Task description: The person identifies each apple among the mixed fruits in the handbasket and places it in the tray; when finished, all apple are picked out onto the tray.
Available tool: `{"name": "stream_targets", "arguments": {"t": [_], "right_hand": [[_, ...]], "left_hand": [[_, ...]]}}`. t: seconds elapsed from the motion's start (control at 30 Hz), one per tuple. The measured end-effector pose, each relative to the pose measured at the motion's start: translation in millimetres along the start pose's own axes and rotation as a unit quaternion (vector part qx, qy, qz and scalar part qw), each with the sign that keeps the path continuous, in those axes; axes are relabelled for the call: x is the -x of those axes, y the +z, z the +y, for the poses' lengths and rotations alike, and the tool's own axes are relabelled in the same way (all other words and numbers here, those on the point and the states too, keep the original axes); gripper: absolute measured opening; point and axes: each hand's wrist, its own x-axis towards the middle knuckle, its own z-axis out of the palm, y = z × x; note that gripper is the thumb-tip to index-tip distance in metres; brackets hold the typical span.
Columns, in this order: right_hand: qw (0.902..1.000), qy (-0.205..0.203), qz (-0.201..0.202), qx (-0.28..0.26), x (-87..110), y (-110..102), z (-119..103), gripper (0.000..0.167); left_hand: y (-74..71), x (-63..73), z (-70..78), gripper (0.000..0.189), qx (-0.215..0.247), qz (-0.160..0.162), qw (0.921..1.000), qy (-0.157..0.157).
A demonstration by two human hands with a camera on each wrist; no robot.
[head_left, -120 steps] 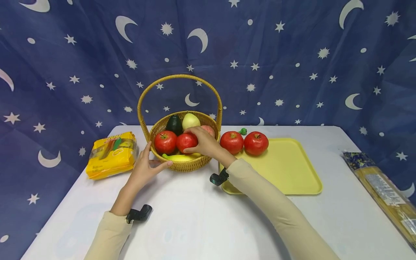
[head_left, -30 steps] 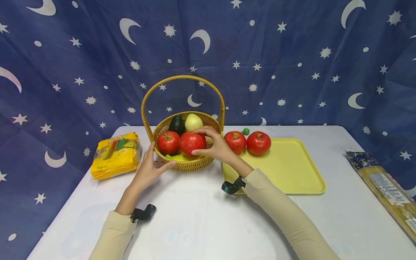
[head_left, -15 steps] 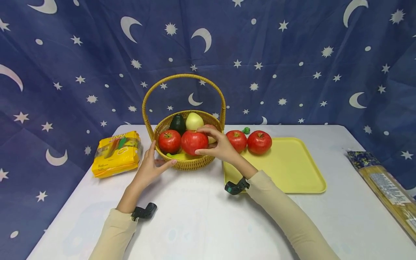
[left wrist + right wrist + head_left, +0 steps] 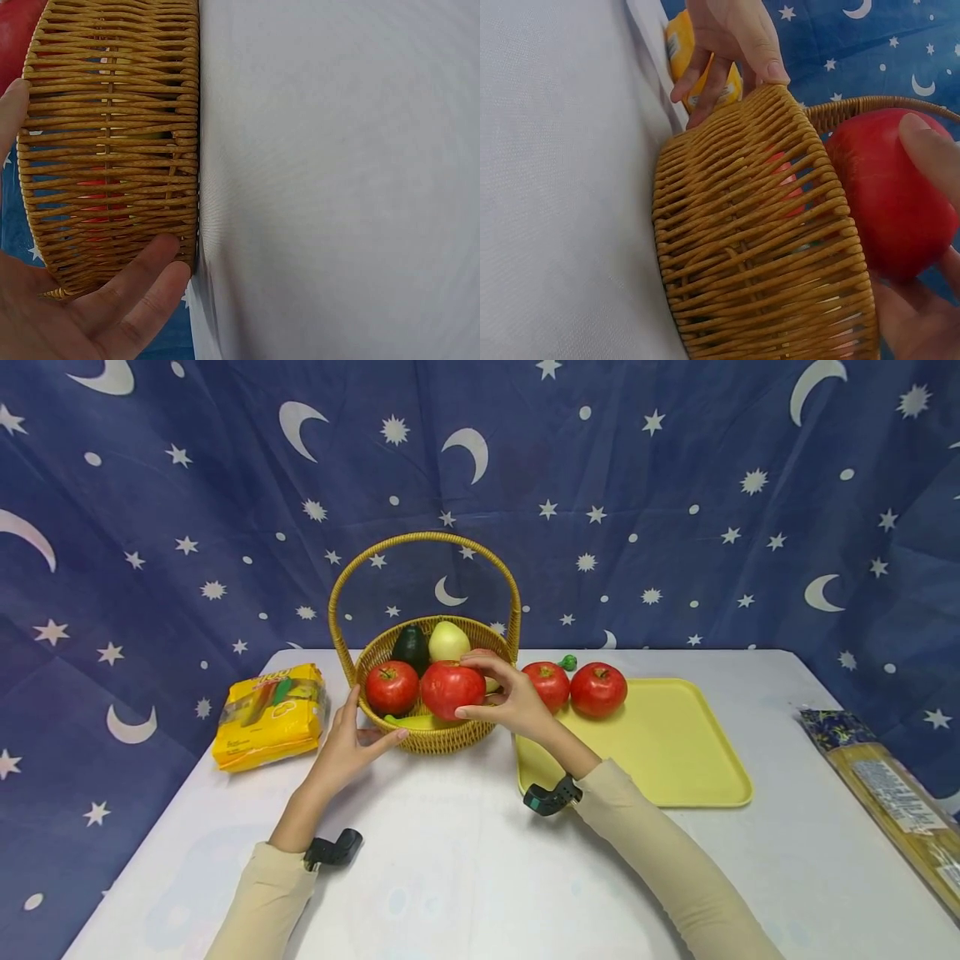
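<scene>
My right hand (image 4: 517,702) holds a red apple (image 4: 448,690) by its right side, thumb below and fingers above, just over the front rim of the wicker basket (image 4: 442,743). My left hand (image 4: 341,752) holds the basket at its front left, thumb and fingers spread along the rim and outer wall; the left wrist view shows its fingers (image 4: 150,300) against the weave. Inside the basket sit another red apple (image 4: 392,687), a dark avocado (image 4: 410,647), a pale yellow pear (image 4: 448,642) and a banana (image 4: 420,722). A pinkish fruit behind my right hand is mostly hidden.
Two more red apples (image 4: 597,690) sit at the back left of a yellow tray (image 4: 660,760), right of the basket. A small green thing (image 4: 568,662) lies behind them. A yellow food packet (image 4: 270,718) lies left; a long clear package (image 4: 885,802) lies along the right edge.
My right hand has drawn the held apple up and towards me from among the fruit, then slightly right. The left hand stays at the basket; the whole view has shifted a little.
</scene>
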Motion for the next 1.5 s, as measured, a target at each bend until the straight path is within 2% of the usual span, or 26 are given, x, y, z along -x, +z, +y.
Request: {"name": "stream_targets", "arguments": {"t": [0.4, 0.63, 0.87, 1.13, 1.5], "right_hand": [[0.9998, -0.001, -0.003, -0.021, 6.7, -9.5, -7.1, 0.062], [0.9995, 0.002, -0.021, -0.025, 7.3, -20.0, -11.5, 0.061], [0.9995, 0.023, -0.013, -0.017, 11.1, -28.1, -19.1, 0.063], [0.9996, 0.022, -0.018, -0.005, 21.4, -39.6, -23.9, 0.064], [0.9993, 0.033, 0.003, 0.016, 36.3, -55.0, -24.2, 0.066]], "left_hand": [[1.6, 0.1, -2.3, 0.111, -0.003, -0.001, 1.0000, -0.006], [-0.4, 1.3, 0.2, 0.111, -0.008, 0.000, 1.0000, -0.005], [-3.3, 0.9, 1.3, 0.110, -0.011, 0.005, 0.9999, 0.002], [-0.7, 0.5, 1.3, 0.110, -0.005, 0.001, 1.0000, 0.004], [1.0, 0.1, 0.9, 0.111, -0.008, -0.004, 1.0000, 0.001]]}}
